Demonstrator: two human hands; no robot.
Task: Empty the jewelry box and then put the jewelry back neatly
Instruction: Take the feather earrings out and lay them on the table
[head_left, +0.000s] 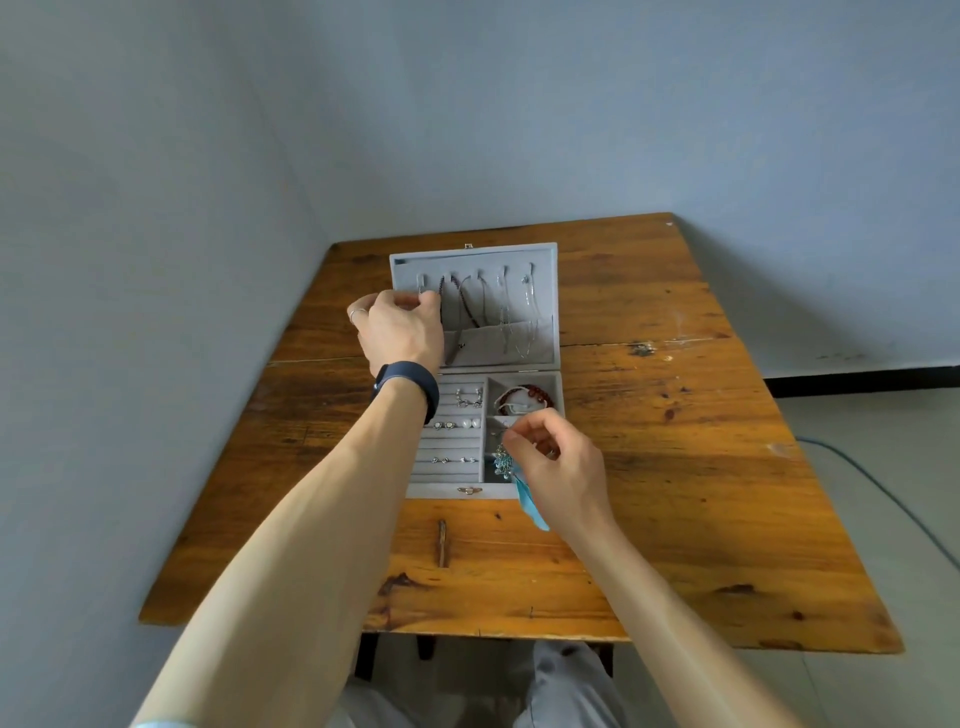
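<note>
Jewelry box (447, 491) sits open at frame centre on the wooden table (675, 415). Its lid (519, 254) is folded back toward the top of the frame.

Left hand (400, 325), left of centre, is over the lid's left edge. Fingers are curled, and thumb and forefinger are closed on the leftmost necklace (422, 283) just below its hook. Dark wristband (410, 382) on that wrist.

Right hand (558, 465), just right of centre, is over the box's lower right compartment. It pinches the wire of a teal feather earring (527, 493). The feather hangs down across the box's front wall and we can't tell whether it touches it.

We count several more necklaces (467, 306) hung in the lid, their lower ends tucked into the lid pocket.

In the tray:
- red bead bracelet (535, 391) in the upper right compartment
- earrings (470, 397), pearl studs (467, 423) and rings (453, 460) in the ring rolls on the left

We see no jewelry lying loose on the table.
</note>
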